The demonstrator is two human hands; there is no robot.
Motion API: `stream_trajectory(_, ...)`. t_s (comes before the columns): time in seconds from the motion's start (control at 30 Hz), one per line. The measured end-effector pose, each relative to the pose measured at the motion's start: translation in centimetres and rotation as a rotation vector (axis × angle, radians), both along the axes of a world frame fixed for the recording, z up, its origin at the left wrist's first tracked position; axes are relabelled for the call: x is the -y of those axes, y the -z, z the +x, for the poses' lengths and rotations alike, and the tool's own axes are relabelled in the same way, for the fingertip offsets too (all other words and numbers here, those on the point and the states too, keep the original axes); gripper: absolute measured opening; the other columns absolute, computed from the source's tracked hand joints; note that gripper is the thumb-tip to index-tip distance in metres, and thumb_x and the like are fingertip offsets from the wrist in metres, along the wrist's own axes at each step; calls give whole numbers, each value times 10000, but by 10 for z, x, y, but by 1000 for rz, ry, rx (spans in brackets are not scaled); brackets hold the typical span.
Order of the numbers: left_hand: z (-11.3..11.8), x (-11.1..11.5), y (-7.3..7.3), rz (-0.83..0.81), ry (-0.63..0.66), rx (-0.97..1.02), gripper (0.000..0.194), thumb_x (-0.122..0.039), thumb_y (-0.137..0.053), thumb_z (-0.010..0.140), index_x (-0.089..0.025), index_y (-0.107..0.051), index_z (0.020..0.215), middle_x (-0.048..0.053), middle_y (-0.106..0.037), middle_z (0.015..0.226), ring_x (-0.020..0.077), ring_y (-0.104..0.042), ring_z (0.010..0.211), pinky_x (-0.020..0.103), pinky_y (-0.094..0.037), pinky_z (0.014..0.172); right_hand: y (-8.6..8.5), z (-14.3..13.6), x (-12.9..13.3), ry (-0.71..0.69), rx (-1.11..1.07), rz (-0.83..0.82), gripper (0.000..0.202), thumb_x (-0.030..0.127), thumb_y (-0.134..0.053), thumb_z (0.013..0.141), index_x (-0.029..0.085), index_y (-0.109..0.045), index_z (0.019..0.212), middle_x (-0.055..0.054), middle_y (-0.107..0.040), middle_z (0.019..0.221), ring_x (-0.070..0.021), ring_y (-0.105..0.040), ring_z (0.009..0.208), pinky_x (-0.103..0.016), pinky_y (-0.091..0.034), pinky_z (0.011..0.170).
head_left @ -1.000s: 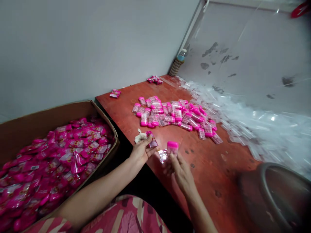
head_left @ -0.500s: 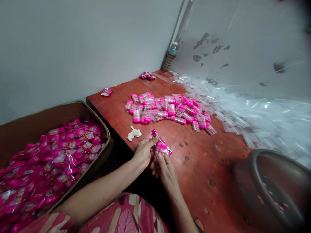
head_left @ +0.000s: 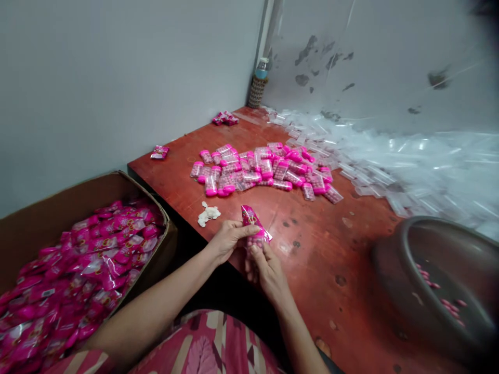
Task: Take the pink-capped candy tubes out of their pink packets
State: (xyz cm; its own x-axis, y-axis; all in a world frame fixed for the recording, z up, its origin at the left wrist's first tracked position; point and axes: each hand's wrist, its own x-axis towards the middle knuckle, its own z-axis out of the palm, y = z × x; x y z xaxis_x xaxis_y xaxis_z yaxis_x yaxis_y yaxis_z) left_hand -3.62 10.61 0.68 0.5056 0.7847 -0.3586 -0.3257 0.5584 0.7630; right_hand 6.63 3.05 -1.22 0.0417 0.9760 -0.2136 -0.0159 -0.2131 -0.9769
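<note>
No word, brand or number can be read. Marks too small to make out stand on the pink wrapper (head_left: 248, 214) held in the fingers near the centre, on the pink packets (head_left: 105, 244) heaped in the box at 8 o'clock, and on the lone packet (head_left: 159, 152) at 10 o'clock on the tabletop (head_left: 175, 161). One packet in the box bears a small pale patch (head_left: 48, 292) with dark marks, also illegible.

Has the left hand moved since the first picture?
Yes. Judged against the crumpled white scrap, the left hand has shifted to the right: its fingers overlapped the scrap before and now lie farther from it.
</note>
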Motion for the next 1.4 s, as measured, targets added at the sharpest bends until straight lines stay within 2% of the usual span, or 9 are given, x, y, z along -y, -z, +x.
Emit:
stream_trajectory(0.1,0,-1,-3,27,10,-40,254,-285,-734,556,-62,-645,639,45,-612,539,111,-562,495,235,-452,547,-1,4,-1,-38,-57,-27,272,466,-380,839,211,-423,753,65,-483,480,-76,-393,327,-179,-289,319)
stream_trajectory(0.27,3,-2,-4,33,-41,-12,237,-279,-737,550,-78,-629,613,45,-618,547,119,-568,490,246,-456,541,0,5,0,51,178,69,255,439,-456,813,204,-447,716,53,-486,496,-84,-441,387,-189,-341,380)
stream_trajectory(0.47,4,4,-1,-40,-1,31,224,-260,-731,566,-73,-613,601,20,-579,508,77,-521,433,194,-430,462,6,1,0,-7,-240,-47,275,466,-418,823,199,-433,761,78,-465,444,-58,-358,294,-161,-250,292)
stream_trajectory(0.67,5,12,1,-4,14,22,275,-347,-677,619,-83,-602,635,32,-567,483,134,-527,384,236,-412,358,3,-1,-2,97,-79,30,244,426,-479,809,186,-479,765,72,-482,485,-54,-411,342,-157,-314,328)
stream_trajectory(0.83,-2,13,2,-71,-119,85,189,-247,-691,629,-75,-618,659,60,-629,644,116,-589,580,240,-485,608,3,8,7,88,-367,25,194,374,-516,806,184,-518,847,13,-593,665,-84,-559,518,-175,-432,445)
stream_trajectory(1.03,2,32,2,-40,-22,156,215,-262,-664,663,-79,-583,584,-6,-514,486,77,-473,403,225,-410,421,2,2,0,178,-467,49,157,318,-571,778,173,-523,747,13,-611,595,-82,-563,472,-182,-459,459)
stream_trajectory(1.13,-14,40,-6,-4,-151,131,165,-226,-673,656,-79,-608,618,33,-592,573,127,-568,527,271,-475,542,-2,-2,-6,175,-430,25,155,293,-611,746,176,-509,739,21,-612,560,-78,-547,428,-173,-440,427)
stream_trajectory(1.3,-76,37,-14,212,-776,80,335,-442,-552,732,-142,-653,841,87,-668,920,219,-603,904,399,-433,860,-8,24,-4,252,-293,57,171,334,-575,766,178,-521,810,12,-624,596,-101,-575,468,-187,-440,424)
stream_trajectory(1.4,-80,30,-6,368,-714,-195,392,-469,-562,708,-169,-647,946,95,-645,1014,240,-580,965,418,-387,910,-7,47,-1,355,-191,66,188,354,-574,764,176,-519,748,14,-613,606,-99,-575,478,-185,-433,426)
